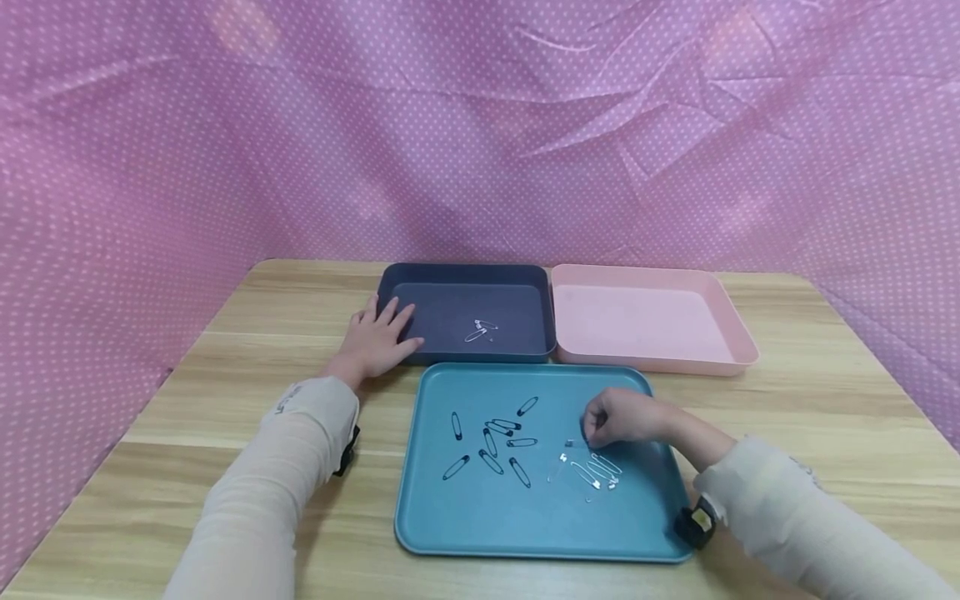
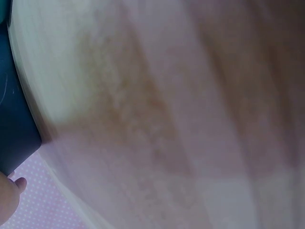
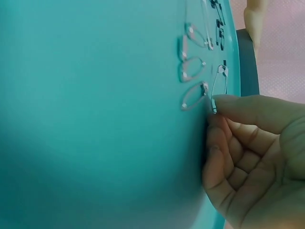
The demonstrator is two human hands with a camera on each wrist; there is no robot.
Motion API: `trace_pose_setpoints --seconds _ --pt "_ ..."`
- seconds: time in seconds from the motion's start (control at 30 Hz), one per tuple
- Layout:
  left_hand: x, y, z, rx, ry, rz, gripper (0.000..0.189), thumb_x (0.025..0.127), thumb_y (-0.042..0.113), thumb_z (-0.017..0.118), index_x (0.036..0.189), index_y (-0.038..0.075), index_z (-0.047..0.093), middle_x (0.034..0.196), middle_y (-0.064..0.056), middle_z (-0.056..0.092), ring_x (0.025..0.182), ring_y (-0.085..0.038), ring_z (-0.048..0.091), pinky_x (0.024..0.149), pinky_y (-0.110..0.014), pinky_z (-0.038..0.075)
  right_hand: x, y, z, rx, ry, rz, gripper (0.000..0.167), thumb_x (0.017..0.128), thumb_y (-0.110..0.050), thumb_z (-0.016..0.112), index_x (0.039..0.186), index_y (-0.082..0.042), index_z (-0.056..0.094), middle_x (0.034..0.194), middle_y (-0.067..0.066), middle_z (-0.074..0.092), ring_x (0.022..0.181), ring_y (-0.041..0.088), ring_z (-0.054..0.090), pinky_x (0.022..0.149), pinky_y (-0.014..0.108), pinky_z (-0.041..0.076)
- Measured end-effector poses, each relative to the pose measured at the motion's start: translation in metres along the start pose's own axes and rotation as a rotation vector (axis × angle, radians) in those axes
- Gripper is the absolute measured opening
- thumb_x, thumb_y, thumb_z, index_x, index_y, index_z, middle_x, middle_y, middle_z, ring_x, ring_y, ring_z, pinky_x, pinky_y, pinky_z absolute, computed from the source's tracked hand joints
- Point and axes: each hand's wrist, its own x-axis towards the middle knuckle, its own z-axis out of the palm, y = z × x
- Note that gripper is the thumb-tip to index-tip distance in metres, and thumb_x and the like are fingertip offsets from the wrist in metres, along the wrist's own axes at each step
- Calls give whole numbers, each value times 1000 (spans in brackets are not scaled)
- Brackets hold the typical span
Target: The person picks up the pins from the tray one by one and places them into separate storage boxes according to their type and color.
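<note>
Fingers spread, the left hand (image 1: 375, 340) lies over the left edge of the deep navy-blue rectangular tray (image 1: 435, 297), probably to steady it. Low over the right side of the shallow teal rectangular tray (image 1: 465, 525), the right hand (image 1: 626, 417) pinches a thin silver metal safety pin (image 3: 219, 83) by one end, between thumb and fingertip; that end hold seems to suit so slender a wire, leaving the rest jutting free. Whether this pin touches the tray, I cannot tell. Just beside the fingers lies a cluster of loose silver metal safety pins (image 1: 585, 475), while black metal safety pins (image 1: 490, 442) are scattered over the tray's left and middle, so the two colours are easy to tell apart. Small silver pins (image 1: 476, 335) lie in the navy tray; the pale pink rectangular tray (image 1: 645, 321) stands just right of it. The teal one sits nearest the body, presumably for a short reach.
</note>
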Motion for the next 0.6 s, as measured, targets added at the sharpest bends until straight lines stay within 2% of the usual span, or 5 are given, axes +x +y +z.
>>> trace_pose_setpoints --seconds 0.3,0.6 --pt "-1 -2 -1 5 -6 5 68 87 55 24 140 14 13 143 -15 6 126 -39 -7 97 -53 5 4 -1 -6 74 0 -9 9 77 -2 53 70 -7 55 63 0 52 58 15 49 56 29 40" --pt "-1 0 -2 -42 1 1 68 87 56 25 139 13 15 142 -16 6 126 -39 -7 97 -53 6 16 -5 -11 195 129 -8 13 81 2 47 75 -5 57 69 4 56 64 18 53 61 31 46"
